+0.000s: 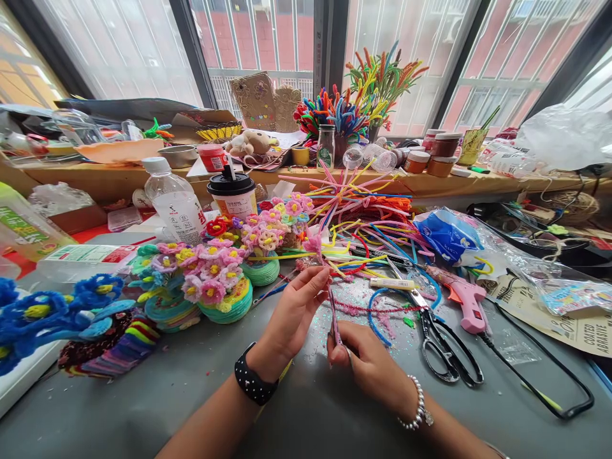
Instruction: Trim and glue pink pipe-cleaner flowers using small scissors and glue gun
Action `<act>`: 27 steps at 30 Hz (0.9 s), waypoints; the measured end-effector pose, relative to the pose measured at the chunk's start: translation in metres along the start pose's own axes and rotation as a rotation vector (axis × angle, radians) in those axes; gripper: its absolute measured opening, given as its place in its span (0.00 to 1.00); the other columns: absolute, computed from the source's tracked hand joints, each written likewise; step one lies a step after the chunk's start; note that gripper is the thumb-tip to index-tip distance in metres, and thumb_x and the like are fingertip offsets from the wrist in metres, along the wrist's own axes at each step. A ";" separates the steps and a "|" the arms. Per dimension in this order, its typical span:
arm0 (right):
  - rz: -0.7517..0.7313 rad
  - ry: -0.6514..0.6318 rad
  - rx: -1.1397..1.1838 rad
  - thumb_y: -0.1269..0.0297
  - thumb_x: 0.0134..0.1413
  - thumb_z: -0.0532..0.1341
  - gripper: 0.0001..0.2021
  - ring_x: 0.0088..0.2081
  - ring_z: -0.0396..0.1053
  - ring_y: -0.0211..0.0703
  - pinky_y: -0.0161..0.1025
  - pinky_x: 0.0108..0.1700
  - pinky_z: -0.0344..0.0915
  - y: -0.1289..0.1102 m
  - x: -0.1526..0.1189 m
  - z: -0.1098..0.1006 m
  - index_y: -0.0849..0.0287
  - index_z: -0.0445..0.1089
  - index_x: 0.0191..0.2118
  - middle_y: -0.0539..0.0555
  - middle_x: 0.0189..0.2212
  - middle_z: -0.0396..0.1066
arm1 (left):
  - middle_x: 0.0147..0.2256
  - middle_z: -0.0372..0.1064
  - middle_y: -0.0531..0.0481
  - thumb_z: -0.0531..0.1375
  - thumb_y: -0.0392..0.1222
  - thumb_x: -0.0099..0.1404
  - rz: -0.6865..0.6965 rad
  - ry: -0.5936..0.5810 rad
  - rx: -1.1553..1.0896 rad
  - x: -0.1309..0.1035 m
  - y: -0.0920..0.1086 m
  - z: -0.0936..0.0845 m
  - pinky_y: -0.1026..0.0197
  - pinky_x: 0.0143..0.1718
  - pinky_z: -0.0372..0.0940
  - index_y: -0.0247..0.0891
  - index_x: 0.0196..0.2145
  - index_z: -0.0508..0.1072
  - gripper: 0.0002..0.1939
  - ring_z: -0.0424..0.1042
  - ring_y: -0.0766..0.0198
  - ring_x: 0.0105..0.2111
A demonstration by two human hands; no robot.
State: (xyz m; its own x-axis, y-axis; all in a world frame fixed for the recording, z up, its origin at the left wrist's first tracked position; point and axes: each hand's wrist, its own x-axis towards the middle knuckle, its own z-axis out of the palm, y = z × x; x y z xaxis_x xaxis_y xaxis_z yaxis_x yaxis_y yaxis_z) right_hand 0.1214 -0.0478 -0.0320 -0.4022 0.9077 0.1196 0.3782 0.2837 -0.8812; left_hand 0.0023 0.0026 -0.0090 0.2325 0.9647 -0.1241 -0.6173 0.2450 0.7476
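Pinched between the thumb and fingers of my left hand (294, 309) is a pink pipe cleaner (314, 246), its fuzzy looped end standing above the fingertips. My right hand (370, 360) grips small scissors (334, 312) by the handles, blades pointing up at the left fingertips. Whether the blades touch the pipe cleaner I cannot tell. To the left stand pots of pink pipe-cleaner flowers (217, 268). Loose pipe cleaners (368, 217) are heaped behind my hands. Larger black-handled scissors (442, 347) lie to the right.
A pink glue gun (461, 296) with a black cable rests at the right. A lidded cup (234, 194) and a plastic bottle (172, 204) stand at the back left. Blue pipe-cleaner flowers (43, 312) are at far left. A cluttered ledge (277, 180) runs beneath the windows.
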 end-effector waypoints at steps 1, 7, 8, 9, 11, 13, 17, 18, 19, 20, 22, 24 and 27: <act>0.002 0.006 -0.008 0.33 0.43 0.38 0.30 0.22 0.52 0.36 0.34 0.25 0.50 0.000 0.000 0.000 0.59 0.51 0.19 0.49 0.18 0.55 | 0.26 0.66 0.56 0.63 0.35 0.49 0.002 -0.001 0.002 0.000 0.000 0.000 0.70 0.29 0.57 0.36 0.25 0.74 0.03 0.62 0.75 0.26; 0.009 0.052 -0.013 0.34 0.44 0.40 0.29 0.21 0.52 0.35 0.33 0.23 0.49 0.003 -0.001 0.002 0.58 0.50 0.18 0.48 0.17 0.55 | 0.27 0.68 0.54 0.64 0.35 0.48 0.022 0.050 -0.010 0.000 0.002 0.003 0.70 0.30 0.58 0.35 0.26 0.73 0.04 0.64 0.74 0.27; 0.010 0.059 -0.013 0.35 0.45 0.41 0.28 0.21 0.53 0.35 0.33 0.23 0.50 0.004 -0.001 0.002 0.58 0.51 0.18 0.48 0.16 0.56 | 0.27 0.68 0.54 0.64 0.35 0.48 0.024 0.058 -0.012 0.000 0.002 0.003 0.70 0.30 0.58 0.35 0.26 0.73 0.05 0.64 0.74 0.27; 0.012 0.066 -0.015 0.36 0.46 0.42 0.28 0.21 0.54 0.36 0.33 0.24 0.50 0.005 -0.001 0.003 0.58 0.51 0.18 0.49 0.16 0.57 | 0.27 0.68 0.54 0.63 0.35 0.48 0.027 0.064 -0.015 0.000 0.002 0.003 0.70 0.30 0.58 0.35 0.26 0.73 0.05 0.64 0.74 0.27; 0.021 0.081 -0.015 0.40 0.49 0.45 0.25 0.21 0.55 0.35 0.33 0.24 0.52 0.006 0.000 0.002 0.58 0.52 0.17 0.49 0.16 0.58 | 0.26 0.67 0.55 0.63 0.35 0.48 0.037 0.071 -0.021 -0.001 0.002 0.003 0.70 0.30 0.58 0.35 0.26 0.73 0.05 0.63 0.75 0.26; 0.033 0.090 -0.005 0.45 0.51 0.47 0.23 0.21 0.57 0.35 0.32 0.25 0.53 0.007 0.000 0.001 0.58 0.52 0.17 0.49 0.16 0.59 | 0.26 0.67 0.55 0.64 0.35 0.48 0.042 0.073 -0.026 -0.001 0.002 0.002 0.70 0.30 0.58 0.35 0.26 0.74 0.05 0.63 0.75 0.25; 0.046 0.090 0.019 0.45 0.51 0.48 0.23 0.21 0.57 0.35 0.31 0.24 0.54 0.006 0.001 -0.001 0.58 0.52 0.17 0.48 0.16 0.59 | 0.27 0.68 0.55 0.64 0.36 0.47 0.056 0.084 -0.030 -0.001 0.003 0.002 0.70 0.30 0.58 0.35 0.27 0.74 0.06 0.63 0.75 0.26; 0.045 0.093 0.017 0.43 0.50 0.47 0.24 0.21 0.56 0.35 0.31 0.24 0.53 0.006 0.001 -0.001 0.58 0.51 0.16 0.48 0.15 0.58 | 0.28 0.69 0.54 0.64 0.36 0.47 0.063 0.088 -0.030 -0.001 0.003 0.002 0.70 0.30 0.58 0.35 0.27 0.74 0.06 0.63 0.74 0.26; 0.039 0.094 0.013 0.40 0.48 0.45 0.26 0.20 0.55 0.34 0.32 0.23 0.52 0.005 0.001 -0.001 0.58 0.51 0.17 0.48 0.16 0.57 | 0.29 0.69 0.54 0.64 0.36 0.47 0.067 0.089 -0.028 -0.001 0.003 0.003 0.70 0.30 0.58 0.35 0.28 0.74 0.07 0.63 0.75 0.26; 0.027 0.093 0.009 0.37 0.47 0.43 0.27 0.20 0.54 0.34 0.32 0.23 0.52 0.005 0.000 -0.002 0.59 0.52 0.17 0.48 0.16 0.56 | 0.29 0.69 0.54 0.64 0.37 0.47 0.069 0.087 -0.024 -0.001 0.004 0.003 0.70 0.30 0.58 0.35 0.28 0.74 0.08 0.63 0.75 0.26; -0.004 0.079 0.010 0.34 0.45 0.39 0.30 0.21 0.52 0.35 0.32 0.23 0.51 0.004 0.000 -0.003 0.59 0.54 0.19 0.47 0.17 0.55 | 0.28 0.69 0.54 0.65 0.37 0.46 0.068 0.080 -0.013 -0.001 0.004 0.003 0.69 0.29 0.58 0.34 0.28 0.74 0.09 0.62 0.75 0.25; -0.016 0.066 0.016 0.33 0.44 0.37 0.31 0.22 0.52 0.35 0.33 0.24 0.52 0.003 -0.001 -0.005 0.59 0.55 0.21 0.47 0.18 0.55 | 0.27 0.69 0.55 0.65 0.36 0.46 0.065 0.076 -0.007 -0.001 0.004 0.004 0.69 0.30 0.57 0.34 0.28 0.74 0.08 0.63 0.75 0.25; 0.009 0.070 -0.013 0.33 0.43 0.39 0.31 0.22 0.52 0.35 0.33 0.24 0.52 0.003 0.000 -0.007 0.60 0.55 0.22 0.48 0.18 0.55 | 0.26 0.68 0.56 0.65 0.34 0.46 0.051 0.074 -0.016 -0.002 0.004 0.004 0.69 0.30 0.57 0.34 0.26 0.74 0.06 0.63 0.75 0.25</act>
State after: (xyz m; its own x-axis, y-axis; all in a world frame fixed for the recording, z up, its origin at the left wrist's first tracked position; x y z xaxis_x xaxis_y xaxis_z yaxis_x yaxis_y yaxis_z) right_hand 0.1288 -0.0451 -0.0312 -0.3400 0.9293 0.1441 0.3924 0.2794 -0.8763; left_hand 0.0029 0.0011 -0.0033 0.1444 0.9803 -0.1347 -0.6393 0.1963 0.7434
